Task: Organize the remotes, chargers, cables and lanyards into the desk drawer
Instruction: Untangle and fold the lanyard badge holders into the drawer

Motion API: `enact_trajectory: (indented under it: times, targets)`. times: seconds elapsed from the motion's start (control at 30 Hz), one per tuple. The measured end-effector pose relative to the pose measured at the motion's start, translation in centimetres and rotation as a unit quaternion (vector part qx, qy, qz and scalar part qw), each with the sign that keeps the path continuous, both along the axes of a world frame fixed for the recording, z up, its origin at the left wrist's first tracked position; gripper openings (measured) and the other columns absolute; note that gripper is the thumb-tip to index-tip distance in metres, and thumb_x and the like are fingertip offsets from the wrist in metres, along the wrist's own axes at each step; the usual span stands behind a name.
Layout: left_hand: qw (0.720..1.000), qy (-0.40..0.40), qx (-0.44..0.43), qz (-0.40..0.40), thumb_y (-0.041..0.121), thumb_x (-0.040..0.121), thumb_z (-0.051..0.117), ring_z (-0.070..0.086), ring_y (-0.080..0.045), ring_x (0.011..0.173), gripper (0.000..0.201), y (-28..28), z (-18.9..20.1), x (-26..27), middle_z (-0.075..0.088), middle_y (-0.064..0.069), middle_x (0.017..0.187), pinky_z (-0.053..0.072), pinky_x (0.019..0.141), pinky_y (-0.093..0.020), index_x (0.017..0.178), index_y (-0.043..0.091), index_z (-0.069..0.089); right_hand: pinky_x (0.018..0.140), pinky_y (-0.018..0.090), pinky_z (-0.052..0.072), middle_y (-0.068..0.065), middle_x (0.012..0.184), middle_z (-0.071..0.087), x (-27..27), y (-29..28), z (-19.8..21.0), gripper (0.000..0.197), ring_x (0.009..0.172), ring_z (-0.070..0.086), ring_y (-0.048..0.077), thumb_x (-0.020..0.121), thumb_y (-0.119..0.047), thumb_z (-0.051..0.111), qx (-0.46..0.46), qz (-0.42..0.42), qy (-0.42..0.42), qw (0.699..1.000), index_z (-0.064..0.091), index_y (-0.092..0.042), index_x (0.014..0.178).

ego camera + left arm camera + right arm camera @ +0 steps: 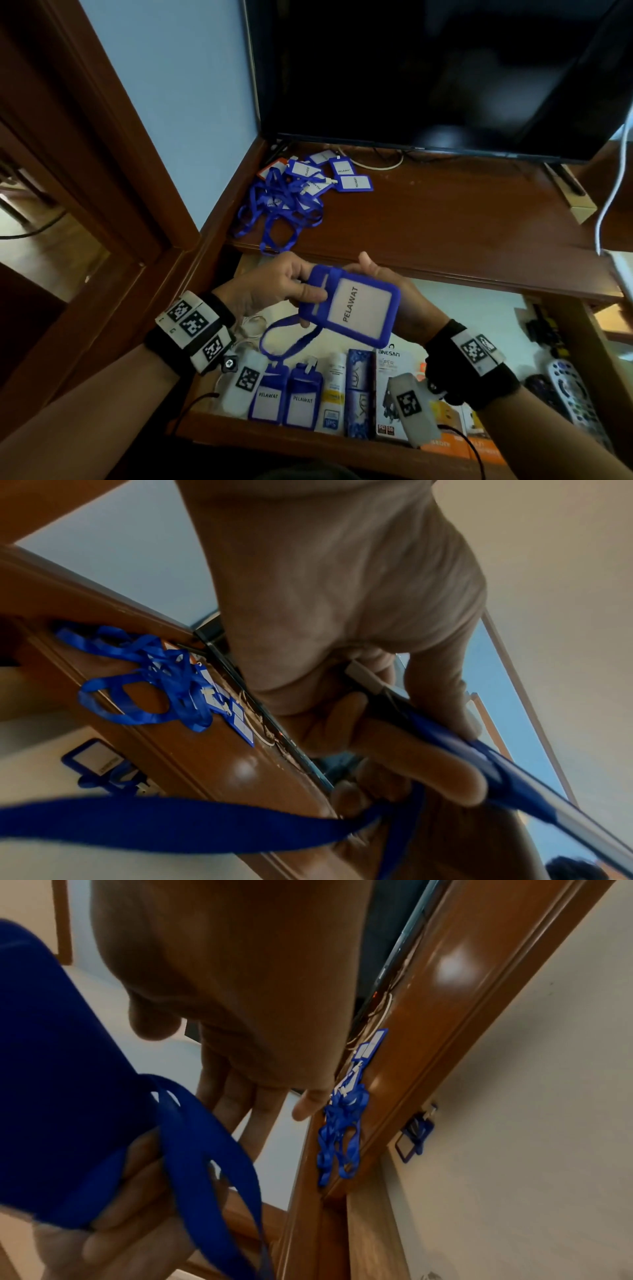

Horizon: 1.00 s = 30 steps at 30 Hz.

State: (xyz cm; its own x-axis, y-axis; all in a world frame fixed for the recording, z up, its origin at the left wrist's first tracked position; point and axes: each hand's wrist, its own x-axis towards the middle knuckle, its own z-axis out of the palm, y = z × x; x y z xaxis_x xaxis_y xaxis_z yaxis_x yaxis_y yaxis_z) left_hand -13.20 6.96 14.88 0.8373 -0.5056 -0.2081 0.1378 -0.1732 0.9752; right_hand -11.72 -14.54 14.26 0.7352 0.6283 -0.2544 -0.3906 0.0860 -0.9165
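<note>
A dark wooden worktop [445,219] carries a black screen [428,68] at the back, and below its front edge the desk drawer [479,308] stands pulled open. Held over that drawer is a blue badge holder [356,305] printed PELAWAT, its strap [287,339] hanging in a loop beneath it. The left hand [270,291] pinches the top end of the holder, thumb laid across the front and fingers curled behind; the right hand [394,294] cradles it from behind and from the far side, fingers curled round its edge with the thumb raised above the top. Straight below the hands, against the drawer's near wall, two more PELAWAT holders [284,397] already lie side by side, next to a row of small boxes [359,394]; under the right wrist, toward the drawer's right side, lie the remotes [575,394]. Beyond the left hand, on the worktop, a tangled pile of lanyards [291,195] waits, with one loop drooping over the front edge. The likely trouble is the dangling strap: if the holder goes down before the strap is folded, it could snag on the holders already placed, drag them out of line, or catch in the drawer when it closes. The overhanging loop could also pull the whole tangle along when one lanyard is lifted.
</note>
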Motion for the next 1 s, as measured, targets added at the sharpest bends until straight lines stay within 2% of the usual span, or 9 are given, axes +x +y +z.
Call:
enact_trajectory:
  times: [0.1, 0.23, 0.33, 0.43, 0.63, 0.73, 0.8, 0.9, 1.0]
  targets:
    - [0.999, 0.011, -0.030, 0.019, 0.041, 0.062, 0.085, 0.061, -0.048, 0.080, 0.058, 0.2, 0.0, 0.0, 0.060, -0.043, 0.099, 0.057, 0.060, -0.034, 0.090, -0.007, 0.069, 0.056, 0.025, 0.054, 0.005, 0.071, 0.069, 0.0, 0.5, -0.2, 0.032, 0.063, 0.067, 0.016, 0.080, -0.042, 0.057, 0.080, -0.006, 0.055, 0.995, 0.074, -0.018, 0.068]
    - [0.996, 0.038, -0.078, 0.023, 0.049, 0.055, 0.087, 0.069, -0.027, 0.078, 0.051, 0.7, 0.0, -0.2, 0.074, -0.012, 0.090, 0.059, 0.061, -0.034, 0.083, 0.008, 0.076, 0.064, 0.032, 0.051, 0.015, 0.085, 0.063, 0.9, 0.1, -1.1, 0.043, 0.074, 0.059, 0.029, 0.053, -0.036, 0.083, 0.120, 0.011, -0.016, 0.993, 0.070, -0.010, 0.086]
    - [0.995, 0.045, -0.084, 0.011, 0.048, 0.057, 0.087, 0.069, -0.025, 0.081, 0.048, 1.2, -0.3, -0.3, 0.074, -0.008, 0.092, 0.057, 0.065, -0.035, 0.085, 0.011, 0.077, 0.063, 0.036, 0.045, 0.017, 0.085, 0.059, 1.0, 0.0, -1.4, 0.030, 0.075, 0.056, 0.029, 0.064, -0.024, 0.080, 0.054, 0.021, -0.123, 0.991, 0.066, -0.010, 0.087]
    - [0.993, 0.066, -0.097, -0.017, 0.043, 0.059, 0.087, 0.070, -0.019, 0.069, 0.046, 1.3, -0.2, -0.6, 0.074, -0.008, 0.088, 0.058, 0.055, -0.028, 0.086, 0.007, 0.076, 0.062, 0.030, 0.050, 0.001, 0.076, 0.066, 0.8, 0.2, -0.8, 0.003, 0.071, 0.063, 0.017, 0.080, -0.008, 0.065, -0.023, 0.018, -0.239, 0.971, 0.064, -0.009, 0.078]
    - [0.991, 0.081, -0.093, -0.050, 0.040, 0.067, 0.083, 0.068, -0.021, 0.065, 0.041, 2.6, 0.0, -1.0, 0.073, -0.012, 0.086, 0.055, 0.055, -0.028, 0.091, 0.008, 0.076, 0.060, 0.017, 0.035, -0.007, 0.063, 0.049, 1.9, -1.0, -0.5, 0.025, 0.060, 0.044, 0.002, 0.093, -0.022, 0.051, -0.127, 0.014, -0.364, 0.923, 0.056, -0.021, 0.069]
    - [0.992, 0.064, -0.109, 0.007, 0.041, 0.066, 0.085, 0.056, -0.048, 0.082, 0.060, 3.1, -0.7, -0.7, 0.063, -0.034, 0.092, 0.047, 0.069, -0.039, 0.089, -0.012, 0.067, 0.063, 0.038, 0.042, 0.016, 0.068, 0.053, 2.5, -0.9, -2.1, 0.047, 0.066, 0.053, 0.030, 0.093, -0.046, 0.052, -0.126, -0.054, -0.354, 0.925, 0.059, -0.005, 0.072]
    - [0.986, 0.055, -0.149, 0.047, 0.040, 0.063, 0.086, 0.058, -0.044, 0.080, 0.057, 2.8, -0.6, -0.6, 0.066, -0.029, 0.092, 0.050, 0.064, -0.036, 0.084, -0.010, 0.069, 0.067, 0.052, 0.046, 0.034, 0.078, 0.055, 2.7, -0.3, -3.4, 0.061, 0.073, 0.055, 0.047, 0.091, -0.053, 0.053, -0.138, -0.087, -0.324, 0.932, 0.061, 0.007, 0.082]
    - [0.969, 0.050, -0.207, 0.125, 0.037, 0.060, 0.087, 0.063, -0.018, 0.058, 0.039, 1.7, 0.2, -0.5, 0.072, -0.013, 0.082, 0.051, 0.046, -0.023, 0.076, 0.003, 0.074, 0.054, 0.029, 0.036, 0.010, 0.056, 0.053, 2.4, 0.5, -4.4, 0.033, 0.050, 0.047, 0.018, 0.099, -0.021, 0.050, -0.162, -0.117, -0.286, 0.937, 0.059, -0.002, 0.073]
    - [0.947, 0.044, -0.204, 0.246, 0.022, 0.072, 0.069, 0.062, -0.016, 0.058, 0.028, 0.5, 0.2, 0.1, 0.071, -0.012, 0.079, 0.050, 0.046, -0.023, 0.082, -0.004, 0.067, 0.047, 0.016, 0.025, -0.013, 0.044, 0.035, 1.5, 1.5, -4.8, 0.035, 0.042, 0.027, 0.002, 0.101, -0.008, 0.044, -0.153, -0.109, -0.238, 0.953, 0.050, -0.010, 0.067]
